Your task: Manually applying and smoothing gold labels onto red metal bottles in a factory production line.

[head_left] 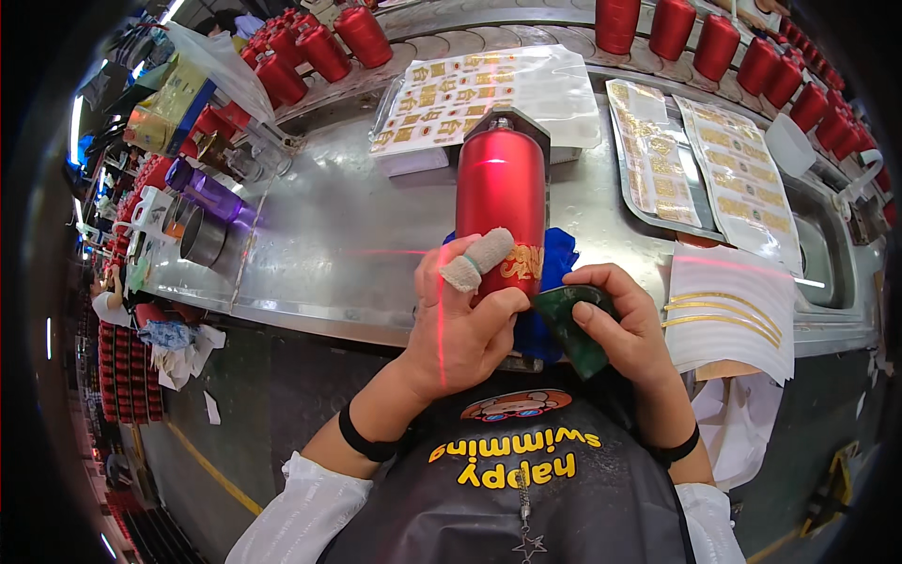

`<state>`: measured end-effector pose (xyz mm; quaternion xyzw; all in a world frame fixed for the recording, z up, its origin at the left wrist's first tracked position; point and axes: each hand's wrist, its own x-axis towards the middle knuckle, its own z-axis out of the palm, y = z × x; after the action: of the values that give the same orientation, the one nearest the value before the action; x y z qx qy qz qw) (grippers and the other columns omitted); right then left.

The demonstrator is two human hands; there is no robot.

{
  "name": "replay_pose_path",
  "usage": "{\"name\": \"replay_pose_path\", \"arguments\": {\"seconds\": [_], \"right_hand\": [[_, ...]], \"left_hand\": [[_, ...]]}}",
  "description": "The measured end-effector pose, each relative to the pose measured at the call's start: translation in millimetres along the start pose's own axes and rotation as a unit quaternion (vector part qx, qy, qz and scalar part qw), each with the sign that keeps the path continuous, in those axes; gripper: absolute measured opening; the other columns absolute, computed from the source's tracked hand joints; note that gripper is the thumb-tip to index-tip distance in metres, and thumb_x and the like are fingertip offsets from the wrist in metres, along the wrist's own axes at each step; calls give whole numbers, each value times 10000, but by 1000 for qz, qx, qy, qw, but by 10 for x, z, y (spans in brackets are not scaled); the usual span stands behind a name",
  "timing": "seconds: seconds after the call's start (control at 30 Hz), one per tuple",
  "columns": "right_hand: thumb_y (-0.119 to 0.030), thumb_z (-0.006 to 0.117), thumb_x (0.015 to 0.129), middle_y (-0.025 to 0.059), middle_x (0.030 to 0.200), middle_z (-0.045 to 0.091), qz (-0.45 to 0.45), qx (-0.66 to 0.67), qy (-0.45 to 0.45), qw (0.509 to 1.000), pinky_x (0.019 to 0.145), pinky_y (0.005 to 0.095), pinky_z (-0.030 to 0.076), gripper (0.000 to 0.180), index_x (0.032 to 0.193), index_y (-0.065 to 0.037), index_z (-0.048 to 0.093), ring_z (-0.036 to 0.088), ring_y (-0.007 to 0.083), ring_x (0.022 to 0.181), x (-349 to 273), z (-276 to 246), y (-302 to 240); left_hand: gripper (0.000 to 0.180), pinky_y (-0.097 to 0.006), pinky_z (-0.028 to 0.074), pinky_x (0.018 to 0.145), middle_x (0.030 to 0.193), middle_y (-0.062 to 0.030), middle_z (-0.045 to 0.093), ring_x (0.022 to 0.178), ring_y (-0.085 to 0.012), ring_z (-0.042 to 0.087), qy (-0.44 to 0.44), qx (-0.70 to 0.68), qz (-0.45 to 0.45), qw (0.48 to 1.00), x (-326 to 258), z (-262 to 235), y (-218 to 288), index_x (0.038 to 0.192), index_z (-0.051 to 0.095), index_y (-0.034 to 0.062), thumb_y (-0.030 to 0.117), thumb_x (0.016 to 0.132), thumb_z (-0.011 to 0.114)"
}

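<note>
the glossy red metal bottle ran its long axis 12 to 6; the left hand clasped its base, and the right hand at 3 pinched a dark green scraper.

Bottle lying lengthwise on the metal table, near its front edge, resting on a cloth. Left hand on its near end, right hand just right, holding a scraper. Decal sheets behind; tray of decals right.
</note>
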<state>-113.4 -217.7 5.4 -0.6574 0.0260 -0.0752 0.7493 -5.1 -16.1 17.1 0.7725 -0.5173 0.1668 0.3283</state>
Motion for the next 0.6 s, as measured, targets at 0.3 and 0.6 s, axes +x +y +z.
{"name": "replay_pose_path", "arguments": {"seconds": [0.3, 0.6], "right_hand": [[-96, 619, 948, 32, 1041, 650, 10, 10, 13, 1000, 815, 229, 488, 277, 1206, -9, 571, 593, 70, 925, -28, -46, -2], [-94, 594, 960, 78, 1062, 675, 16, 56, 22, 998, 832, 262, 527, 289, 1232, -12, 541, 643, 127, 959, -33, -102, 38]], "left_hand": [[257, -515, 345, 1031, 1389, -184, 497, 1234, -422, 423, -4, -20, 2, 1000, 0, -125, -5, 925, 628, 116, 25, 710, 736], [188, -496, 345, 1048, 1348, -197, 517, 1227, -376, 453, 38, 25, -128, 991, -396, -469, -330, 961, 613, 63, 39, 802, 710]]}}
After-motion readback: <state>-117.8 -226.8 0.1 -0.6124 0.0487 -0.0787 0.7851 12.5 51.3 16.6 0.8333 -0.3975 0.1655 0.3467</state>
